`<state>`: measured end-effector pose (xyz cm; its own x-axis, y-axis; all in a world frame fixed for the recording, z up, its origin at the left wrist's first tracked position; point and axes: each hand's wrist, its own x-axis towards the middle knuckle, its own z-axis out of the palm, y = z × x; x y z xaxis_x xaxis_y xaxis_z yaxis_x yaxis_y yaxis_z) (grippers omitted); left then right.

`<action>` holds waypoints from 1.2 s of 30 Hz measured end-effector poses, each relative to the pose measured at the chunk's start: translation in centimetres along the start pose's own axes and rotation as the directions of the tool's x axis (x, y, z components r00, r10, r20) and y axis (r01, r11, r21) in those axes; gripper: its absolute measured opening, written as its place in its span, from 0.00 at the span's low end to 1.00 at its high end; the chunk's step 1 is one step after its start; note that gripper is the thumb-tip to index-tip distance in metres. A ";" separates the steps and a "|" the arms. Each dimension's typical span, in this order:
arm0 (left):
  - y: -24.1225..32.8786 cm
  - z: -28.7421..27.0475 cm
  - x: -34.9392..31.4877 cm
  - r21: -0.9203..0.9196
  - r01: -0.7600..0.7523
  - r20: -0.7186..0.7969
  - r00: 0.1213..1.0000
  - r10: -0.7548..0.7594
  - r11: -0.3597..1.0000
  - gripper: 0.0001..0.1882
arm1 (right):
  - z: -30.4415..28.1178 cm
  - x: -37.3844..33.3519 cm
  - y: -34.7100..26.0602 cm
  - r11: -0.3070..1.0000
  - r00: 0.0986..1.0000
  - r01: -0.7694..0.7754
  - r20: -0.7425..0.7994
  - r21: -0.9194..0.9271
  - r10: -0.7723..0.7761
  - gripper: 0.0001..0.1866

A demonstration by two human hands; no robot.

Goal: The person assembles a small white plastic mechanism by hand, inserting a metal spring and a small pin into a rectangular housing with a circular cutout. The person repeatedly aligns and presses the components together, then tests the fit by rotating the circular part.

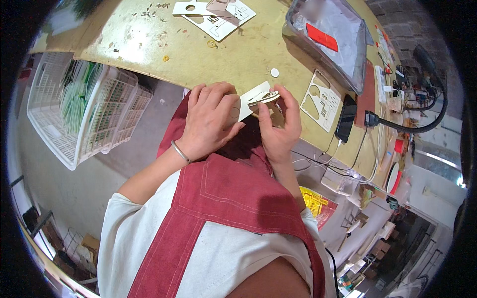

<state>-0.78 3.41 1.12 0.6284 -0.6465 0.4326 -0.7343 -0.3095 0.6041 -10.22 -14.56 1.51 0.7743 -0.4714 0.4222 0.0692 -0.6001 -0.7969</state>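
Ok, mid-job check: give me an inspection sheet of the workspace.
Surface: yellowish tabletop, small dark scraps scattered on it.
Job's things: white panel; small cut-out piece.
Clutter: slotted sheet, phone, grey tub with red item.
Hands: left hand holding the white panel; right hand pinching the cut-out piece.
Cables: white cable at the phone's near end; others loop past the edge.
Surroundings: white crate at left, below the tabletop; black gooseneck at right.
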 end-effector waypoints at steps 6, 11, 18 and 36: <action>0.1 0.3 0.0 0.011 0.011 -0.012 1.000 -0.011 1.000 0.33 | 0.3 -0.2 0.7 0.995 0.997 -0.034 -0.067 0.091 0.041 0.28; 0.4 0.8 0.0 -0.011 0.058 -0.030 0.998 -0.058 0.998 0.33 | 0.4 -0.6 0.7 0.995 0.993 0.097 -0.058 -0.036 -0.099 0.30; 1.3 0.8 0.3 0.025 0.117 -0.028 0.993 -0.117 0.993 0.35 | 0.6 -1.2 0.8 0.998 0.994 0.065 -0.087 0.011 -0.064 0.32; 1.3 1.4 3.1 -0.270 0.328 0.303 0.921 -0.244 0.905 0.15 | -0.2 -1.9 0.9 0.959 0.987 -0.031 -0.142 0.282 0.073 0.29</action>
<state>-0.17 0.06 2.31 0.6801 -0.7315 0.0486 -0.3891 -0.3040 0.8696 -11.72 -14.32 0.11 0.6802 -0.6011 0.4196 0.2198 -0.3787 -0.8990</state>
